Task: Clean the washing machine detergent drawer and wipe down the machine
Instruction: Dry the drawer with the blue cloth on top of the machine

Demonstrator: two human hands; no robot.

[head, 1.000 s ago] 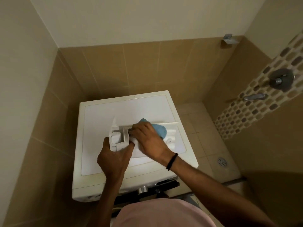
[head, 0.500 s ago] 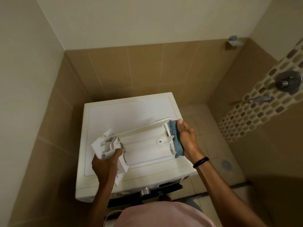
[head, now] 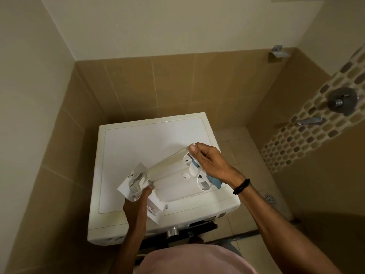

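Pink shirt point(head: 197, 260) at the bottom edge, both arms reaching out from it.

Left hand point(head: 136, 204): grasping the drawer point(head: 173, 175) at its front-panel end, fingers curled into the panel's back side.

Drawer: out of the machine point(head: 138, 139), held over the front right part of its lid, lying diagonally, panel end near-left and back end far-right. A closed, ribbed face is towards me. Its shadow falls on the lid. Can't tell if any corner touches the lid.

Right hand point(head: 209, 163): wrapped round the drawer's far end, blue cloth point(head: 215, 181) clamped between palm and plastic, thumb on the top corner. Cloth pokes out below the wrist. Black wristband point(head: 241, 186) on that arm.

Machine: white, pushed into the tiled corner. Knob point(head: 172, 232) visible on the front under the lid edge.

Right of it: tiled floor with a drain point(head: 270, 198).

Right wall: mosaic strip with a shower valve point(head: 341, 100) and a lever point(head: 309, 121) below it. Metal bracket point(head: 278, 52) high in the far corner.
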